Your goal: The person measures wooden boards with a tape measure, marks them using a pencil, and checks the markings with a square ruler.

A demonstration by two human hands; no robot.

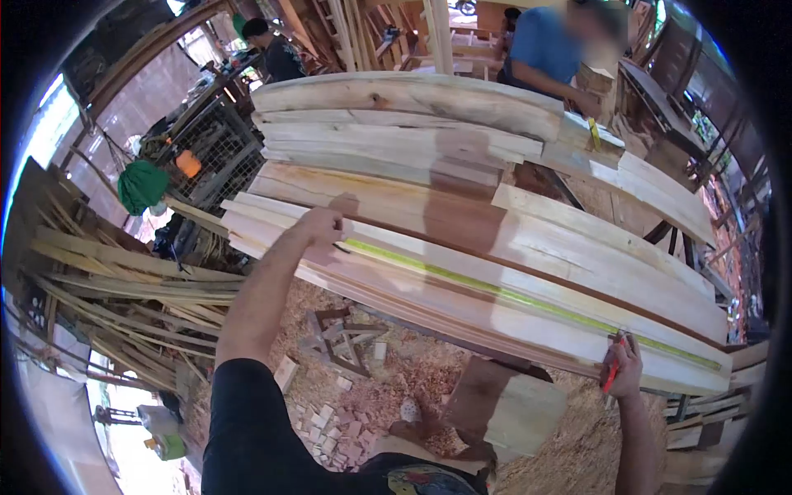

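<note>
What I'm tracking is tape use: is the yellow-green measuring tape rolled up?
No, the tape lies stretched out along pale boards, running from near the left hand past the right hand.

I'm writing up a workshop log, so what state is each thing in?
Yellow-green tape: extended lengthwise over a board
Left hand: fingers curled at one end of the visible tape; exact grip unclear
Right hand: closed around a red item
Red item: held, partly hidden
Boards: laid out lengthwise
Small offcuts: scattered on the floor
</note>
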